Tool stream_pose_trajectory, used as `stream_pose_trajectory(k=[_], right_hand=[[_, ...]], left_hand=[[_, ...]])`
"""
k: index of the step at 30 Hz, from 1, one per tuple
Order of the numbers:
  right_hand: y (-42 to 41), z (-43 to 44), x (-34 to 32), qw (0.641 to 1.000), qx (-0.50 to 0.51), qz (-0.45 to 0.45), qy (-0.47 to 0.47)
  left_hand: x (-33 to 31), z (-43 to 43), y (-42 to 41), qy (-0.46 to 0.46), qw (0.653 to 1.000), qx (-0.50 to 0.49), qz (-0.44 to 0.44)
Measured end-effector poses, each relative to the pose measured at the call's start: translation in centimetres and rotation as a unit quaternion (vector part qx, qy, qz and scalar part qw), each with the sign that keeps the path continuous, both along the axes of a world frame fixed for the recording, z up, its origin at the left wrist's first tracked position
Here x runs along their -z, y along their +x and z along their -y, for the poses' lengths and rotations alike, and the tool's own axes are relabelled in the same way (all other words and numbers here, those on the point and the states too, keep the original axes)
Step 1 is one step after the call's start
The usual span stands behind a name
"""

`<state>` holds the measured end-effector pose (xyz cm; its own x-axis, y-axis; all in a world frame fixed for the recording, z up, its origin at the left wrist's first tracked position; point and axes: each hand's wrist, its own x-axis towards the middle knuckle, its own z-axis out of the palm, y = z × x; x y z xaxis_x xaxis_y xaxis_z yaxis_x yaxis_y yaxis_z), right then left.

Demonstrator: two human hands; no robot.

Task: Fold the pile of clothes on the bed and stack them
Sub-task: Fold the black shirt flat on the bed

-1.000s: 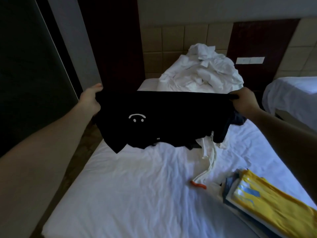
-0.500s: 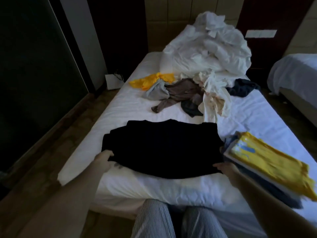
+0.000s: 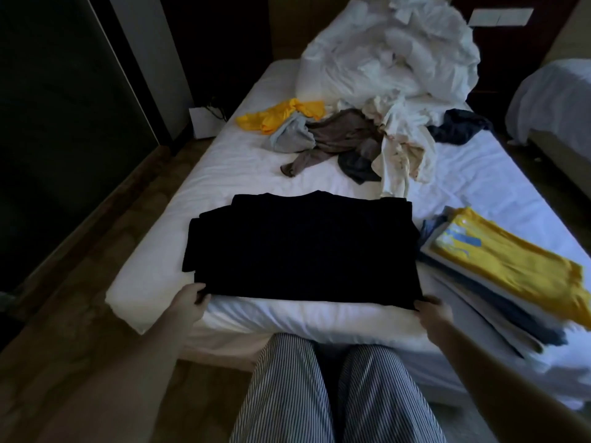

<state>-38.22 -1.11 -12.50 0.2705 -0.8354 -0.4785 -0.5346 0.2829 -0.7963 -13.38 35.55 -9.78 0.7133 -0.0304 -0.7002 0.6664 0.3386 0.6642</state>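
Shirt [image 3: 303, 247], black, lies flat at near end of bed [image 3: 153, 282]. Likely light, soft, limp: no stiffness, layers slide if dragged, edges sag if lifted from one side. Best hold: hem corners, both at once. Left hand [image 3: 188, 300] pinches corner at 7 o'clock, right hand [image 3: 433, 311] pinches corner at 5 o'clock; hands well apart. Folded stack [image 3: 499, 266] just beside at 3 o'clock. Unfolded pile [image 3: 345, 145] at 12 o'clock, white duvet [image 3: 390, 52] beyond.

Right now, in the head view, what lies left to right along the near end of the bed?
Left hand gripping one near corner → black T-shirt laid flat → right hand gripping the other corner → stack of folded clothes, yellow shirt on top.
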Motion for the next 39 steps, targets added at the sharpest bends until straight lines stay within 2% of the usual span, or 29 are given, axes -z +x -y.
stream_pose_trajectory(k=[3,5,8,10,13,15,18,19,20,21,24,26,28,30,31,33,34,37,39], right_hand=[[0.0,0.4,0.1,0.998,0.007,0.037,0.056],[-0.1,0.5,0.3,0.996,0.01,0.056,0.069],[-0.2,0.7,1.1,0.995,-0.006,0.056,0.076],[-0.4,1.0,1.5,0.994,-0.024,0.064,0.085],[-0.8,1.6,1.9,0.991,-0.048,0.078,0.094],[-0.9,2.0,2.3,0.988,-0.051,0.095,0.107],[-1.3,2.3,2.9,0.974,-0.053,0.155,0.158],[-1.5,2.5,3.0,0.968,-0.065,0.169,0.173],[-1.7,2.5,2.9,0.966,-0.088,0.169,0.177],[-1.9,2.5,3.0,0.968,-0.105,0.156,0.168],[-1.3,2.2,3.2,0.985,-0.098,0.101,0.105],[-0.5,1.8,3.2,0.992,-0.104,0.048,0.044],[0.2,1.3,3.1,0.994,-0.111,0.014,-0.007],[0.5,0.8,2.9,0.994,-0.1,0.007,-0.041],[0.6,0.6,3.0,0.995,-0.091,0.01,-0.048],[0.4,0.2,2.7,0.996,-0.08,0.018,-0.045],[0.3,0.2,2.4,0.996,-0.075,0.016,-0.042],[0.0,0.5,1.7,0.998,-0.056,0.037,-0.004],[-0.1,0.9,1.5,0.996,-0.039,0.061,0.057]], left_hand=[[-2.6,1.9,0.1,0.004,0.998,0.013,0.06],[-4.0,4.3,0.4,0.03,0.988,0.049,0.141],[-5.8,10.4,0.1,0.071,0.951,0.149,0.263],[-6.2,15.8,-1.2,0.137,0.901,0.238,0.335],[-5.3,24.5,-6.1,0.186,0.784,0.424,0.413],[-2.9,28.9,-10.5,0.195,0.677,0.56,0.436],[1.8,31.6,-15.1,0.301,0.469,0.705,0.438],[2.8,31.7,-15.6,0.336,0.446,0.713,0.424],[3.4,31.6,-15.8,0.343,0.452,0.714,0.41],[3.6,31.3,-15.8,0.325,0.475,0.711,0.404],[3.3,29.3,-13.9,0.275,0.516,0.701,0.409],[3.2,27.2,-11.7,0.282,0.549,0.665,0.42],[3.4,24.9,-9.6,0.335,0.559,0.604,0.458],[4.0,22.7,-8.2,0.444,0.548,0.512,0.49],[4.2,21.7,-7.7,0.494,0.567,0.461,0.47],[4.3,20.4,-7.4,0.514,0.658,0.397,0.38],[4.4,20.1,-7.2,0.494,0.695,0.393,0.346],[4.0,20.0,-6.6,0.395,0.748,0.45,0.286],[3.3,20.0,-6.8,0.283,0.818,0.446,0.228]])
